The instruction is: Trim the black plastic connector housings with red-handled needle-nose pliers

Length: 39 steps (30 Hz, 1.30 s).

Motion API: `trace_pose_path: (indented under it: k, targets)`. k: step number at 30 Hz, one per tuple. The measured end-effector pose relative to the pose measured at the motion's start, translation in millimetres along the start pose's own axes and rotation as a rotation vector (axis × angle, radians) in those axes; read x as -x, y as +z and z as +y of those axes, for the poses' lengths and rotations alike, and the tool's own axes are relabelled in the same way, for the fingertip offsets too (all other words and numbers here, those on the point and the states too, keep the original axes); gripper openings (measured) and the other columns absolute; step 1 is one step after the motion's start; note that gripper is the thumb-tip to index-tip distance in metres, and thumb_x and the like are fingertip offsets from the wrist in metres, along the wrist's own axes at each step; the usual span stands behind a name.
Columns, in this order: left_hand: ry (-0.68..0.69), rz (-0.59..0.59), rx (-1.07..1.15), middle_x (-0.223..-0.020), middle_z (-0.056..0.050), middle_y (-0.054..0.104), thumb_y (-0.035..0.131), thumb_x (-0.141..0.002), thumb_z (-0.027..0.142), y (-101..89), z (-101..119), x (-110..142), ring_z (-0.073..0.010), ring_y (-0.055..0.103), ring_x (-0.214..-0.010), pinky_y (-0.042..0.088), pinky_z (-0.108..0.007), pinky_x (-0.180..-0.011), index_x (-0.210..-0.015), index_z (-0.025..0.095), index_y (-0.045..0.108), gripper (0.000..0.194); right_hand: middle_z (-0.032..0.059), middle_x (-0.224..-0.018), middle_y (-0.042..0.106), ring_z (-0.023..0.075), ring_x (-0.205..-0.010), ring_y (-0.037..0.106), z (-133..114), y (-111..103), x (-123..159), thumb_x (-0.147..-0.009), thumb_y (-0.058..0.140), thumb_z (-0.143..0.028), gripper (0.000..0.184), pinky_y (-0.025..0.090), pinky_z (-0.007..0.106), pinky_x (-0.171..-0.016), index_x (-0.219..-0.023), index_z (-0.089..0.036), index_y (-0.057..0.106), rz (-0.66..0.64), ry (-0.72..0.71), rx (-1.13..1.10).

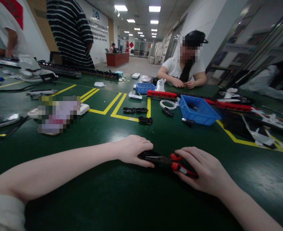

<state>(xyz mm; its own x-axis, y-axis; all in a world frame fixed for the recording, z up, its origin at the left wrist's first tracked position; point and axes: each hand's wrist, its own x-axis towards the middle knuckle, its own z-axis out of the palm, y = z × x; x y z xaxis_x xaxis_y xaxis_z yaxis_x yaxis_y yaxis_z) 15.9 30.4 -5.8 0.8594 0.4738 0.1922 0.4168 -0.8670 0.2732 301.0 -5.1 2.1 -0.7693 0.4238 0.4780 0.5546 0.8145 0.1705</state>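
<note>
My left hand lies on the green table with its fingers curled over a small black part, pinning it down. My right hand is wrapped round the red and black handles of a pair of needle-nose pliers. The dark jaws of the pliers point left and meet the black part under my left fingers. Both forearms rest on the table near the front edge.
A blue bin stands beyond my right hand, black parts lie by yellow floor-tape lines, and a red strip sits farther back. A seated person works across the table; two people stand at the far left.
</note>
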Motion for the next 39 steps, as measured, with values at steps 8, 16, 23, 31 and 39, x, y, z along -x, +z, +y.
trace_pose_path:
  k: [8, 16, 23, 31, 39]
  targets:
    - [-0.005, -0.002, -0.001, -0.082, -0.001, 0.061, 0.060, -0.087, 0.057, 0.9, 0.2, 0.1, -0.0165, 0.058, -0.072, 0.038, -0.026, -0.061, -0.084, 0.018, 0.053, 0.040, 0.0123, -0.100, 0.070, 0.0227, -0.085, 0.065, 3.3, -3.8, -0.5, -0.083, 0.063, -0.037, 0.038, 0.051, 0.038, -0.075, -0.114, -0.015, 0.059, 0.026, -0.016, 0.055]
    - [0.001, 0.015, -0.006, -0.081, -0.001, 0.061, 0.062, -0.087, 0.056, 1.5, 0.4, -0.3, -0.0164, 0.058, -0.071, 0.038, -0.026, -0.060, -0.084, 0.018, 0.053, 0.039, 0.0113, -0.093, 0.070, 0.0249, -0.087, 0.063, 0.6, -3.7, -3.9, -0.085, 0.061, -0.038, 0.032, 0.045, 0.044, -0.086, -0.106, -0.013, 0.061, 0.053, -0.041, 0.106]
    - [0.001, 0.006, 0.006, -0.084, -0.002, 0.062, 0.061, -0.087, 0.056, 1.2, -0.7, -0.2, -0.0170, 0.059, -0.073, 0.039, -0.027, -0.061, -0.087, 0.018, 0.055, 0.038, 0.0110, -0.096, 0.070, 0.0251, -0.090, 0.063, 0.5, -4.3, -3.7, -0.085, 0.060, -0.037, 0.034, 0.043, 0.046, -0.092, -0.110, -0.014, 0.060, 0.061, -0.064, 0.121]
    - [-0.006, 0.007, 0.020, -0.081, -0.001, 0.061, 0.060, -0.088, 0.056, 0.6, 0.2, -0.1, -0.0162, 0.057, -0.069, 0.038, -0.026, -0.060, -0.082, 0.018, 0.053, 0.039, 0.0151, -0.103, 0.067, 0.0248, -0.093, 0.063, 6.3, -1.9, 1.7, -0.085, 0.062, -0.036, 0.042, 0.053, 0.041, -0.082, -0.118, -0.011, 0.057, 0.042, -0.046, 0.090]
    - [0.003, 0.011, -0.005, -0.082, -0.001, 0.061, 0.061, -0.087, 0.057, 1.2, 0.0, 0.1, -0.0168, 0.058, -0.071, 0.039, -0.027, -0.061, -0.084, 0.018, 0.053, 0.040, 0.0180, -0.105, 0.065, 0.0234, -0.092, 0.066, 4.3, -0.7, 4.1, -0.088, 0.060, -0.036, 0.042, 0.059, 0.035, -0.075, -0.119, -0.008, 0.055, 0.035, -0.045, 0.031]
